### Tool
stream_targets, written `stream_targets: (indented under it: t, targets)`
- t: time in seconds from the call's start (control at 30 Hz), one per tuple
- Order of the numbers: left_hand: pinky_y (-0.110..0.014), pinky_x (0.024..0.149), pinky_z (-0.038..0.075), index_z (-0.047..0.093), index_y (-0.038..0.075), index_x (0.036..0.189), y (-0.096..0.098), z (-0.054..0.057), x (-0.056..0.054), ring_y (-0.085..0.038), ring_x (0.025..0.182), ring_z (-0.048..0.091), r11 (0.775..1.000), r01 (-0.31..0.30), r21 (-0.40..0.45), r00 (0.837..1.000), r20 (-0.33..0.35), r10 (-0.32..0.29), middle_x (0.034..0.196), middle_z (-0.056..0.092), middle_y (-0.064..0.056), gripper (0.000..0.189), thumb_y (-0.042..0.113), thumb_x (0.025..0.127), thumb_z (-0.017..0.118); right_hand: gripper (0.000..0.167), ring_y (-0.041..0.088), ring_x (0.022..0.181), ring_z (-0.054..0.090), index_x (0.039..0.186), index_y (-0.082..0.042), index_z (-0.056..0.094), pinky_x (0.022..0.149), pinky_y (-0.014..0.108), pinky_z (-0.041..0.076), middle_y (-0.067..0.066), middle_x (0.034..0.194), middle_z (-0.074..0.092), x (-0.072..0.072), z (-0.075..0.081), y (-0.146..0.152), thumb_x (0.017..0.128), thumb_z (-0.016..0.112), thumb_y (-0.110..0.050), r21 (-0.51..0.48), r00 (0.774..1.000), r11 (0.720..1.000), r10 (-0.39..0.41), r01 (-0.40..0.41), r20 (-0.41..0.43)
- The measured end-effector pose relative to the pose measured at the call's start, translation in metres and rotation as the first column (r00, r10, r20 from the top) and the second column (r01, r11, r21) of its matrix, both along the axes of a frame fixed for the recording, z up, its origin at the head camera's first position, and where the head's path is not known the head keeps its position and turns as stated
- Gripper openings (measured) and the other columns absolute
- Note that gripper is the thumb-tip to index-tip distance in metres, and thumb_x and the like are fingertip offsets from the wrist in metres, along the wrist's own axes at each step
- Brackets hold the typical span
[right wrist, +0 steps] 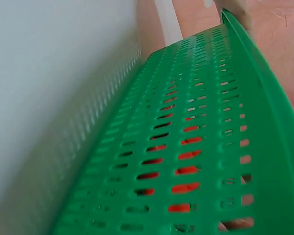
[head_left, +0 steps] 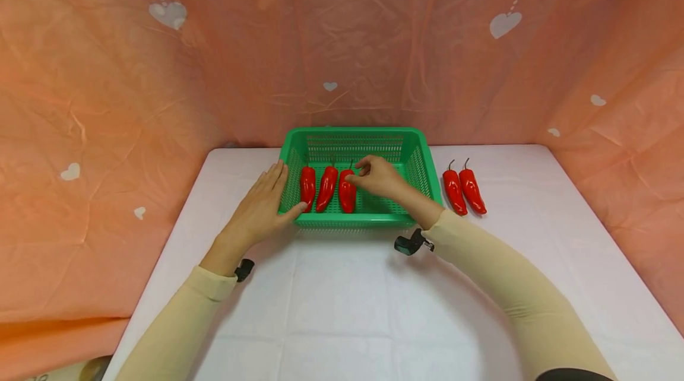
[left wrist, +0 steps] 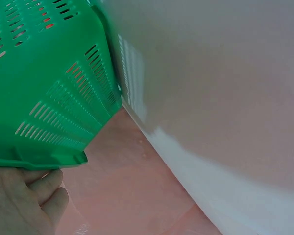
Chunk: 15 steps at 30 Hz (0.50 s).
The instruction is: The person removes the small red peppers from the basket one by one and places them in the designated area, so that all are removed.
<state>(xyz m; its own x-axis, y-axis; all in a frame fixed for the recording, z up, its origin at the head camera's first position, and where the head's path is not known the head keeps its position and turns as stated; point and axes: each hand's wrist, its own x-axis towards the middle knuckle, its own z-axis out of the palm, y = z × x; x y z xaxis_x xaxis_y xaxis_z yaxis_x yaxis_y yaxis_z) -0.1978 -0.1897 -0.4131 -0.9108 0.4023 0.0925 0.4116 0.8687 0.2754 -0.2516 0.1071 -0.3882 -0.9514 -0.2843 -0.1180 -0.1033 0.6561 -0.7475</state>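
Observation:
A green plastic basket stands on the table. Three red peppers lie side by side in its left half: a left one, a middle one and a right one. My right hand reaches over the front rim, thumb tip over the upper part of the right pepper and fingers beside its stem, with a gap between thumb and fingers. Along the left rim lie the extended fingers of my left hand, thumb over the front left corner. In the left wrist view, fingers touch the basket's rim.
Outside the basket on the right, two more red peppers lie close together on the white tablecloth. An orange curtain with pale hearts hangs behind and at both sides. Through the slots in the right wrist view, red shows.

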Motion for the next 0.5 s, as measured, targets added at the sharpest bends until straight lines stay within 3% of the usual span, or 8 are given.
stream_targets:
  t: [0.5]
  targets:
    - [-0.049, 0.136, 0.010, 0.014, -0.007, 0.168, -0.0007, -0.0012, 0.0000, -0.039, 0.166, 0.008, 1.000, 0.003, 0.003, 1.000, 0.000, -0.003, 0.179, 0.008, -0.021, 0.104, 0.066, 0.105, 0.053, 0.051, 0.034, 0.107, 0.067, 0.141, 0.005, 0.063, 0.088, 0.045, 0.058, 0.022, 0.125, 0.068, -0.0036, -0.0069, -0.0119, 0.104, 0.073, -0.029, -0.009, 1.000, 1.000, -0.017, 0.017, 0.020]
